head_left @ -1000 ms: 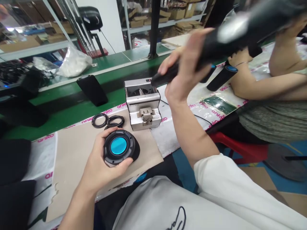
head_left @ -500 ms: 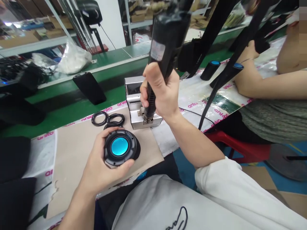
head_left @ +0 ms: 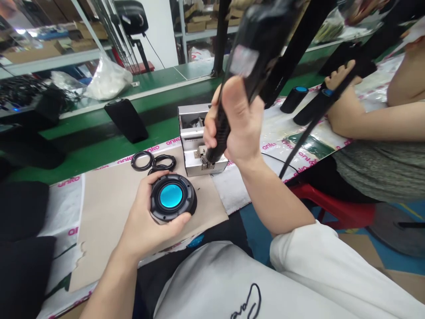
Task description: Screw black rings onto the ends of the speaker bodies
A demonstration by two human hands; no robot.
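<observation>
speaker (head_left: 171, 196) is pinched in my left fingers (head_left: 179, 221); my right fingers (head_left: 210, 125) wrap a black tool (head_left: 257, 44), its end by the silver box (head_left: 193, 145).

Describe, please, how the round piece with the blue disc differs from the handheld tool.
The round piece shows a bright blue disc; the handheld tool bears a pale label. The round piece is squat, the tool long. The tool's lower end is at the metal box; the round piece is over cardboard. Both are mainly black.
</observation>
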